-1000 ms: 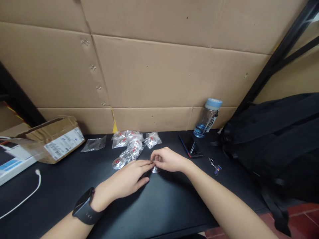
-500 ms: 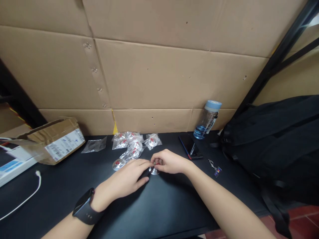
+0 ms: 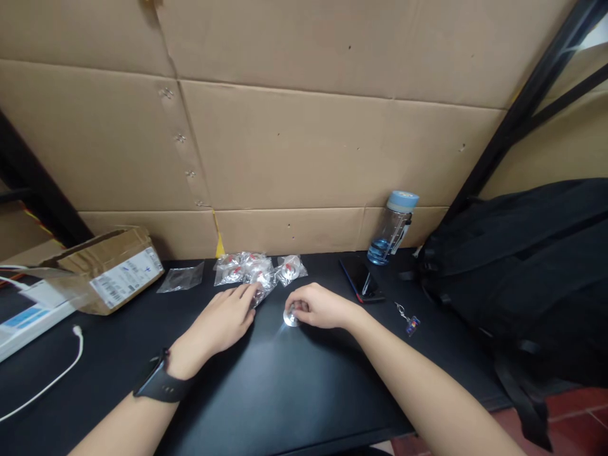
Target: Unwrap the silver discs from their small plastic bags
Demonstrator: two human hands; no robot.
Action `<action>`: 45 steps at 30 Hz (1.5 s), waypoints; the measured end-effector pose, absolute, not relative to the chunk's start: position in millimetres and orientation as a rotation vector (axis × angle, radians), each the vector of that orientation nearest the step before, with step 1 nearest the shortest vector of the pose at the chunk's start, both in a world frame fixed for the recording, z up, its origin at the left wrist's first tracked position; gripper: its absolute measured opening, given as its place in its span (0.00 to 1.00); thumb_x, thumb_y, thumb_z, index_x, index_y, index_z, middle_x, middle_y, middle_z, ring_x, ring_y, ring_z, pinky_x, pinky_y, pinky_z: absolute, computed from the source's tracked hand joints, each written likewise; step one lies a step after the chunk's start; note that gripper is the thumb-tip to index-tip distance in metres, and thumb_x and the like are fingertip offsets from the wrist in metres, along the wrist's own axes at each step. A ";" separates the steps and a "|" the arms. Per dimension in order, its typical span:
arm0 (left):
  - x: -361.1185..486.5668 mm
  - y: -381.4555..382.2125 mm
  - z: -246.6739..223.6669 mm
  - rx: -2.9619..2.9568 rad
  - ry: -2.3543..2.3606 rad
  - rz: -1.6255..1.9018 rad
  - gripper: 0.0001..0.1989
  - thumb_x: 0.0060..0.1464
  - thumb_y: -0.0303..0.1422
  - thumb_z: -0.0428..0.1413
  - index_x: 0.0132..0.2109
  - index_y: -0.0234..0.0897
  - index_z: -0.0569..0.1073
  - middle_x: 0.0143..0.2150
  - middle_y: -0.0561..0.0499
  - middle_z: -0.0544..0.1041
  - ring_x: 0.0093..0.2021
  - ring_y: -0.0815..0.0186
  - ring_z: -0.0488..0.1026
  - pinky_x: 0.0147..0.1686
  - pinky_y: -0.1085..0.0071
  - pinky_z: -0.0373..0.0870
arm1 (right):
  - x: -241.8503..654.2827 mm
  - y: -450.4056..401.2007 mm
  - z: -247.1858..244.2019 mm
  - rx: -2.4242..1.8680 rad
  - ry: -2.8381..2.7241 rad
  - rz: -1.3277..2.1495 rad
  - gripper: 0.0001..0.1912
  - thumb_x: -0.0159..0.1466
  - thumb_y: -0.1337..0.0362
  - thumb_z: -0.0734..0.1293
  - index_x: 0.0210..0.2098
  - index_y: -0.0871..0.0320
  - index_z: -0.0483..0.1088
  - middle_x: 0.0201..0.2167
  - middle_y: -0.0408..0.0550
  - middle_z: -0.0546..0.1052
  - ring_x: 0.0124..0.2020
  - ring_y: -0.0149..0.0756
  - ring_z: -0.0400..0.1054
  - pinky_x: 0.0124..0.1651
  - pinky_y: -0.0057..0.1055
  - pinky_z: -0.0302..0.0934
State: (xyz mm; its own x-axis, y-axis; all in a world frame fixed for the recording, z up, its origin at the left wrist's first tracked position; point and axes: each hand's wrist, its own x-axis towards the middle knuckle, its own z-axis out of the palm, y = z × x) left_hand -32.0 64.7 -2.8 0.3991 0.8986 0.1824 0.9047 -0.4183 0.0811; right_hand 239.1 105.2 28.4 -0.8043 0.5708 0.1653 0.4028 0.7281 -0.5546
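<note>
My right hand has its fingers closed on a shiny round metal disc, low over the black table. To its left, my left hand, with a black watch on the wrist, lies palm down with fingers apart. Its fingertips are beside the pile of plastic-wrapped metal discs with red parts; whether they touch is hard to tell. One more wrapped disc lies just behind my right hand.
A clear plastic bag, an open cardboard box and a white cable are at the left. Rightward are a phone, a water bottle, a keychain and a black backpack.
My left hand has left the disc at my right hand and moved left, now covering where a loose disc lay. My right hand has barely moved.
</note>
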 end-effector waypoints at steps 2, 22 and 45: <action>-31.2 68.3 -2.4 -2.556 -1.670 -0.325 0.25 0.66 0.31 0.48 0.68 0.35 0.64 0.61 0.37 0.73 0.58 0.48 0.72 0.57 0.52 0.67 | 238.9 104.9 28.5 -0.757 -2.613 0.724 0.16 0.58 0.79 0.65 0.39 0.59 0.79 0.30 0.43 0.79 0.29 0.29 0.68 0.37 0.23 0.60; -18.2 71.6 15.6 -2.632 -1.976 -0.809 0.17 0.69 0.42 0.45 0.47 0.43 0.78 0.37 0.51 0.84 0.35 0.55 0.82 0.39 0.66 0.71 | 239.3 107.2 22.8 -0.727 -2.688 0.587 0.16 0.58 0.78 0.66 0.41 0.59 0.79 0.36 0.47 0.82 0.35 0.34 0.73 0.43 0.26 0.62; -29.8 61.1 24.1 -2.398 -2.243 -0.095 0.23 0.65 0.55 0.43 0.44 0.42 0.71 0.43 0.40 0.80 0.42 0.43 0.79 0.37 0.57 0.70 | 252.0 123.5 28.2 -1.081 -2.254 0.251 0.11 0.65 0.74 0.63 0.38 0.56 0.77 0.38 0.47 0.79 0.39 0.35 0.72 0.44 0.28 0.61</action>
